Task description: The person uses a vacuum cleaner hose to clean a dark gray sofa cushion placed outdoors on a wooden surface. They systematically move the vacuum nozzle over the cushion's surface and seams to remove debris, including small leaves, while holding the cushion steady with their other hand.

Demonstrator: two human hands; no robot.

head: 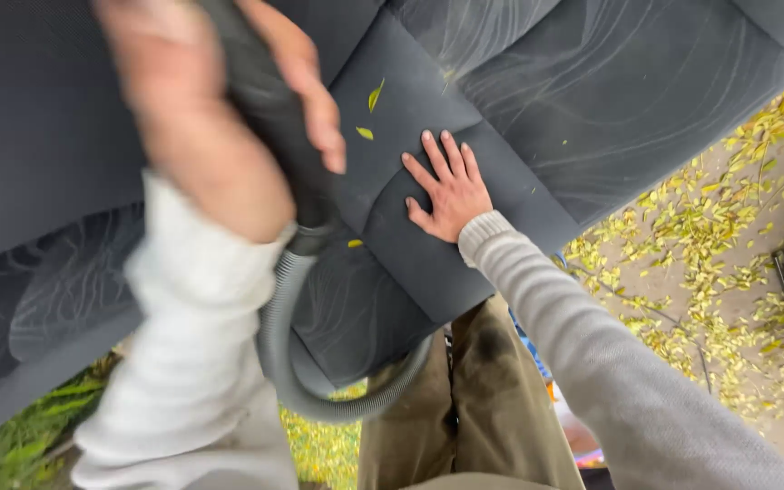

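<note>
The dark vacuum handle (269, 100) is up near the top, close to the camera and a bit blurry. The left hand (201, 118) is wrapped round it, fingers clenched on it, so it can be pointed down at the seat. A grey bendy hose (319, 381) hangs from the handle and loops low in front of the brown trousers (483, 399), loose enough to let the handle swing. The right hand (451, 191) lies flat on the dark car seat cushion (592, 100), fingers stretched out and holding nothing; it looks like it is pressing the cloth to keep it steady. Little yellow leaves (375, 93) sit on the cushion. Many more fallen leaves (710, 254) cover the ground beside it
</note>
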